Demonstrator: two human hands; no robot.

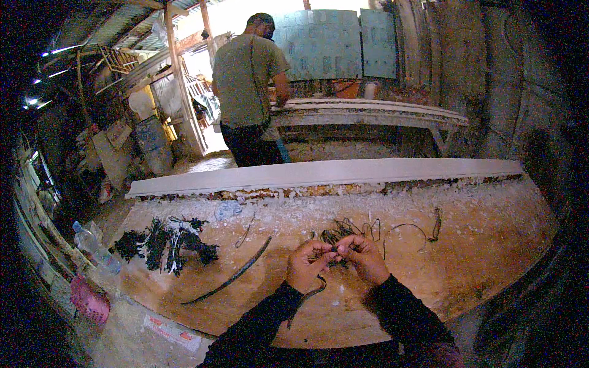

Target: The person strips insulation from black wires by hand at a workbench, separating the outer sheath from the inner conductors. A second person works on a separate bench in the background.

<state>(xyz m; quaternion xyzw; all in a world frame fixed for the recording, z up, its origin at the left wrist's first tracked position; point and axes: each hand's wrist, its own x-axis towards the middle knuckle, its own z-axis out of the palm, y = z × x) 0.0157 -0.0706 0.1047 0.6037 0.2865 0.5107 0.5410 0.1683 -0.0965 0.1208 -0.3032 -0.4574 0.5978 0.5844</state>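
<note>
Over the middle of the wooden table, my left hand [305, 264] and my right hand [366, 259] meet at the fingertips. Both are closed in a pinch on a thin dark strip [314, 291], whose loose end curls down below my left hand. The part between the fingertips is mostly hidden. Just behind my hands lies a tangle of thin dark wire or cord [343, 229], partly covered by them. To the left, a longer black strip [236, 277] rests in a curve on the wood. Farther left are bunches of short black strips [161, 245], some dusted white.
A long white moulding [325, 173] spans the table's [472, 257] far side. Looped cord [437, 224] lies to the right. At the left edge are a clear plastic bottle [95, 246] and a pink container [89, 299]. Beyond, another person [248, 86] stands at a long bench [368, 116].
</note>
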